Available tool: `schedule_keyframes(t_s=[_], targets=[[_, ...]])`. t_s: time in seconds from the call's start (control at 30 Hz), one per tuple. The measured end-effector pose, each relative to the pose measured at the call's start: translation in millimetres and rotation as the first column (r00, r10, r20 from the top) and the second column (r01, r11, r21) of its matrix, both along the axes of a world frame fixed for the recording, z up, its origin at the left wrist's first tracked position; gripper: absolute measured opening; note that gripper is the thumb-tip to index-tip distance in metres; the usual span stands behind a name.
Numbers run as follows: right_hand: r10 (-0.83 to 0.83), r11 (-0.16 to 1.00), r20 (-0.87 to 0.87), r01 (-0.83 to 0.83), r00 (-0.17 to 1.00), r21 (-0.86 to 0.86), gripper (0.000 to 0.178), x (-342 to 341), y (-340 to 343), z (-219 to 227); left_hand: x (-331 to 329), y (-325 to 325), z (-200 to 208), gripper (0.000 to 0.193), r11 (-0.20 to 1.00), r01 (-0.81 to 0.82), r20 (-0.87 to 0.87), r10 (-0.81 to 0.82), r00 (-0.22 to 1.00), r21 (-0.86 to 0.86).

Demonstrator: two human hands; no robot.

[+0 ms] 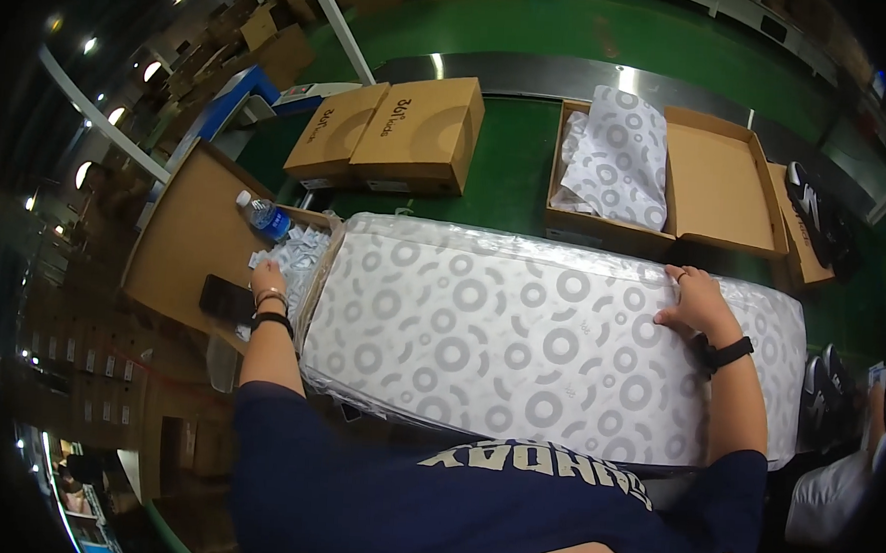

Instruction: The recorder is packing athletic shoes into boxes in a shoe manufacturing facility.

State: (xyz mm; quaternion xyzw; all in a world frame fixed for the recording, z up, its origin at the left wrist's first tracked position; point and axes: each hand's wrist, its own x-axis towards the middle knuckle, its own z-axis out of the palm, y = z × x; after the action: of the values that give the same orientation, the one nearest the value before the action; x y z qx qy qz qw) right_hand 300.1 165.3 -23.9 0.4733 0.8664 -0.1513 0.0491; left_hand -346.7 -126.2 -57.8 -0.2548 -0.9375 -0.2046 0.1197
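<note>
My left hand (266, 281) reaches into an open cardboard box at the left, among a heap of small white packets (305, 256). Its fingers look drawn together; whatever they hold is hidden. Before me lies a long stack of white wrapping paper (480, 329) printed with grey rings and arcs, in a clear plastic cover. My right hand (700, 302) rests near the far edge of the stack's right part, thumb and fingers apart, touching the top sheet. Each wrist wears a black band.
A water bottle (264, 216) and a dark phone (227, 299) are in the left box. Two closed shoeboxes (415, 135) stand beyond on the green belt. Farther right, an open shoebox (724, 181) has patterned paper over it, beside dark shoes (817, 216). Another person's arm shows at far right.
</note>
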Motion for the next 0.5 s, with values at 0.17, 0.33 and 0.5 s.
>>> schedule_keyframes(t_s=[0.17, 0.33, 0.5], targets=[[0.044, 0.999, 0.067, -0.044, 0.997, -0.013, 0.075, -22.1, 9.4, -13.0, 24.3, 135.0, 61.9, 0.018, 0.636, 0.048, -0.13, 0.082, 0.988, 0.77], [-0.265, 0.939, 0.224, 0.304, 0.938, -0.159, 0.062, 11.0, 67.5, -11.0, 244.7, 309.2, 55.6, 0.036, 0.489, 0.788, 0.31, -0.867, 0.391, 0.373], [-0.483, 0.875, -0.057, 0.483, 0.874, -0.003, 0.073, 47.4, 89.5, -8.3, 320.2, 350.1, -2.0, 0.099, 0.719, 0.672, 0.608, -0.618, 0.499, 0.178]])
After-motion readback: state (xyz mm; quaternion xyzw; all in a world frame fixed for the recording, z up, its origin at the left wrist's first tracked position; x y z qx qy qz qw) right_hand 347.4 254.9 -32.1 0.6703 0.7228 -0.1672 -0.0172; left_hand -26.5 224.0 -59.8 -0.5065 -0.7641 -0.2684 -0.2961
